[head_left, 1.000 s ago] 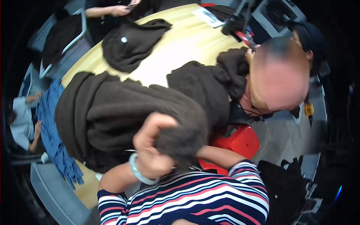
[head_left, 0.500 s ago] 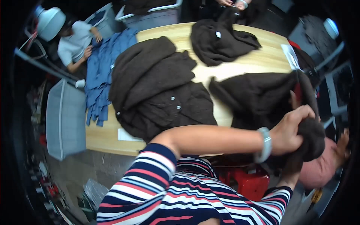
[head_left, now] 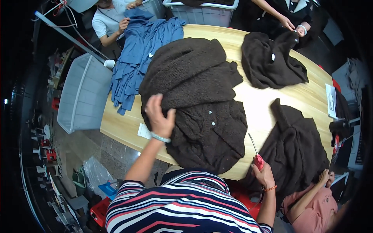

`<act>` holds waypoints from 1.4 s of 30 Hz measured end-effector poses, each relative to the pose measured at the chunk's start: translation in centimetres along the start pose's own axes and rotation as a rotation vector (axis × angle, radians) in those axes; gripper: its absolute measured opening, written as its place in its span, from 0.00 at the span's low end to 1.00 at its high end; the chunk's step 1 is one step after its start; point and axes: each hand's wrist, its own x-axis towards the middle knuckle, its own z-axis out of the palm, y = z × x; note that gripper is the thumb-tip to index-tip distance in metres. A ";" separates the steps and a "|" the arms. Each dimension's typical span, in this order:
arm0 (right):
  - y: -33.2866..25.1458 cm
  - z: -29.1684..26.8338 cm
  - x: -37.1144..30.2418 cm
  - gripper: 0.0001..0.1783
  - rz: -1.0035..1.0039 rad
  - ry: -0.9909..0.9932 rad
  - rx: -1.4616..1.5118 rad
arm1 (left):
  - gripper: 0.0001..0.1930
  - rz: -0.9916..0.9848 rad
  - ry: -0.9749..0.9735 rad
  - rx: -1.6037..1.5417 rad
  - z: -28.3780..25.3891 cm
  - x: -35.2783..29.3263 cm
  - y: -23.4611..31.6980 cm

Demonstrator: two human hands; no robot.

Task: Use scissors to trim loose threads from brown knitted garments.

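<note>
My left hand [head_left: 160, 118] reaches over the left edge of a big heap of fuzzy dark brown garments [head_left: 190, 81], its fingers spread and nothing in them. It looks near or on the cloth; contact is unclear. White button-like spots show on the garment at the heap's near side. My right hand [head_left: 265, 174] is closed round a red-handled tool [head_left: 259, 160] with a long thin metal tip pointing up and away. Just right of that hand, another dark brown garment [head_left: 297, 143] lies rumpled over the table's right edge.
Blue garments [head_left: 145, 50] lie at the far left, handled by a person in a white shirt. A co-worker's hands [head_left: 295, 29] hold a brown garment [head_left: 272, 64] across the table [head_left: 258, 112]. A person in pink [head_left: 311, 204] sits right. Grey bins [head_left: 83, 95] stand left and behind.
My left hand has let go of the brown garment at the right and moved left to the heap. My right hand now shows with the red-handled tool. The view has shifted.
</note>
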 end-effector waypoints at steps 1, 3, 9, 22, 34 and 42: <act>-0.2 -0.1 1.1 0.17 -0.135 0.062 -0.110 | 0.39 -0.054 -0.034 0.082 -0.8 0.1 -2.8; -4.1 -0.7 2.7 0.17 -0.279 0.099 -0.224 | 0.41 -0.120 -0.058 0.173 -1.1 0.3 -6.8; -13.9 0.7 6.4 0.20 -0.391 -0.041 -0.336 | 0.42 0.037 -0.222 0.023 1.4 5.2 -12.8; -19.2 2.4 5.2 0.21 -0.466 -0.068 -0.311 | 0.35 -0.271 -0.653 -0.398 1.7 3.4 -0.6; -16.9 3.1 3.3 0.19 -0.441 -0.007 -0.323 | 0.10 -0.178 -0.570 -0.659 6.8 6.4 0.3; -20.3 3.0 2.9 0.17 -0.408 -0.071 -0.451 | 0.09 -0.358 -0.462 -0.807 7.1 4.6 -1.0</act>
